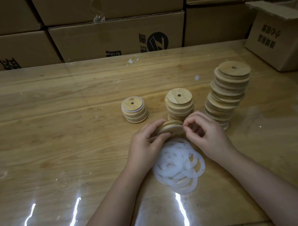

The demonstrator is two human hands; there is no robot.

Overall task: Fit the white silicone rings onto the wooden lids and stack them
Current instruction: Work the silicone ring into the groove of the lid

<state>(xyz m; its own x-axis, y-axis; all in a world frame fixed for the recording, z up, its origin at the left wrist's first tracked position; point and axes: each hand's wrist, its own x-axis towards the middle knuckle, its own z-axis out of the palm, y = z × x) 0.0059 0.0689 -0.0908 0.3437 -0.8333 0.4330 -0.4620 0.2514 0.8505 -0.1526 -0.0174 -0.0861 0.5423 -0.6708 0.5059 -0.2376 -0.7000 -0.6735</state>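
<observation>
My left hand (144, 143) grips a round wooden lid (171, 129) just above the table, tilted toward me. A thin white silicone ring sits around the lid's edge, and my right hand (205, 132) pinches that ring at the lid's right side. Below both hands lies a loose pile of white silicone rings (180, 167). Behind the hands stand three stacks of wooden lids: a short stack with white rings showing (135, 109), a middle stack (179, 102), and a tall leaning stack (229, 92) on the right.
The wooden table (53, 123) has a glossy clear cover with light glare near the front edge. Cardboard boxes (117, 36) line the back. An open carton (282, 36) sits at the far right of the table.
</observation>
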